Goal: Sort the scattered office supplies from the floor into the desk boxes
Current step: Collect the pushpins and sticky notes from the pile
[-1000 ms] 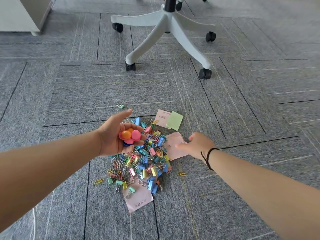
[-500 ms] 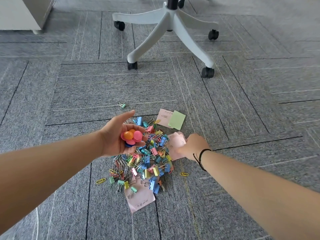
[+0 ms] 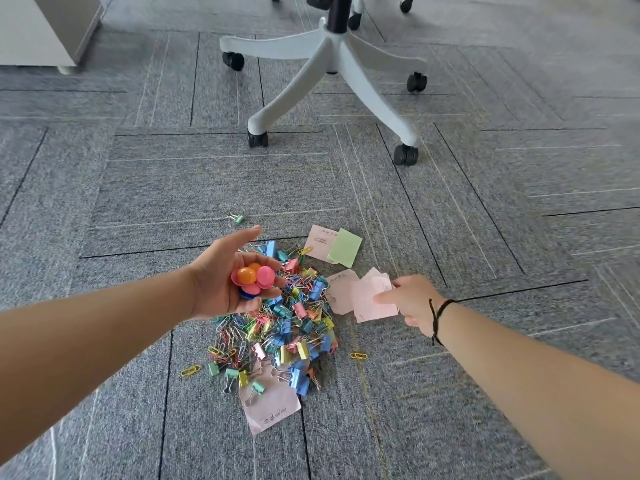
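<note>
Pink notes (image 3: pixel 372 299) lie flat — pinched by right hand (image 3: pixel 410 299); left hand (image 3: pixel 225 282) cups round magnets (image 3: pixel 252 277).

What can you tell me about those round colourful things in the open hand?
The round magnets look like smooth glossy plastic domes: one orange, several pink, a blue one underneath. They sit bunched in the cupped palm of the left hand, fingers loosely curled around them, held above the pile of clips on the carpet.
</note>
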### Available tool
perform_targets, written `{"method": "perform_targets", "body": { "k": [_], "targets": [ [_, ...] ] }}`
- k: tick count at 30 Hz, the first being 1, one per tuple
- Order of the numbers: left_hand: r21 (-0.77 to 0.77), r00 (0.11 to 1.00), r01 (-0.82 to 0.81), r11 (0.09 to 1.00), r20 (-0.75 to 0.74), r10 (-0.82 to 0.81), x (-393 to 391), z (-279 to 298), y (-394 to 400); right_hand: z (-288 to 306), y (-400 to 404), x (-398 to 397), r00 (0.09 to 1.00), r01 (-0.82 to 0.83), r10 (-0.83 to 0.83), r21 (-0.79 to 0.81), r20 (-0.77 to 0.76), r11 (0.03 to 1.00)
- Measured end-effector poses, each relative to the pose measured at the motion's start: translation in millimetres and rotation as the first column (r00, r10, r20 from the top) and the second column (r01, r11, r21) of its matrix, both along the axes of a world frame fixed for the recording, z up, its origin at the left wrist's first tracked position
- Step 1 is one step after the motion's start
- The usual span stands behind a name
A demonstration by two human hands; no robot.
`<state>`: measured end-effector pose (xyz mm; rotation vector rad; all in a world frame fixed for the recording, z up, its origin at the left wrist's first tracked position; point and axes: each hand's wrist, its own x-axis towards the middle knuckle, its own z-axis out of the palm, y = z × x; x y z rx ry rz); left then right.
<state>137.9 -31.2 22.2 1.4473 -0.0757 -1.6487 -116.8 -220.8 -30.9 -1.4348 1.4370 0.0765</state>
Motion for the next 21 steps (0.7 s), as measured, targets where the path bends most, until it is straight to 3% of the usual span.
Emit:
{"method": "perform_targets", "body": {
  "k": [4, 7, 9, 11, 17, 21],
  "targets": [
    [0.013, 1.0, -0.001, 1.0, 0.004, 0.001, 0, 0, 0, -3, 2, 10, 0.994, -0.108, 0.106, -0.165, -0.018, 0.98],
    [0.022, 1.0, 0.008, 1.0, 0.019, -0.008, 0, -1, 1, -2, 12, 30, 0.91, -0.402, 0.337, -0.313, -0.242, 0.86],
    [0.025, 0.999, 0.017, 1.0, 0.031, -0.017, 2, -2, 3, -5, 19, 42, 0.865, -0.478, 0.365, -0.341, -0.344, 0.81],
    [0.029, 0.999, 0.021, 0.999, 0.037, -0.022, 4, -3, 5, -10, 25, 51, 0.854, -0.479, 0.342, -0.334, -0.393, 0.812],
    [0.039, 1.0, -0.003, 0.999, 0.013, 0.002, 7, -6, 6, -10, 17, 60, 0.869, -0.413, 0.346, -0.135, -0.354, 0.9],
    [0.037, 1.0, -0.004, 0.999, 0.011, 0.004, 7, -9, 4, -17, 8, 54, 0.93, -0.303, 0.282, -0.058, -0.235, 0.951]
  ]
}}
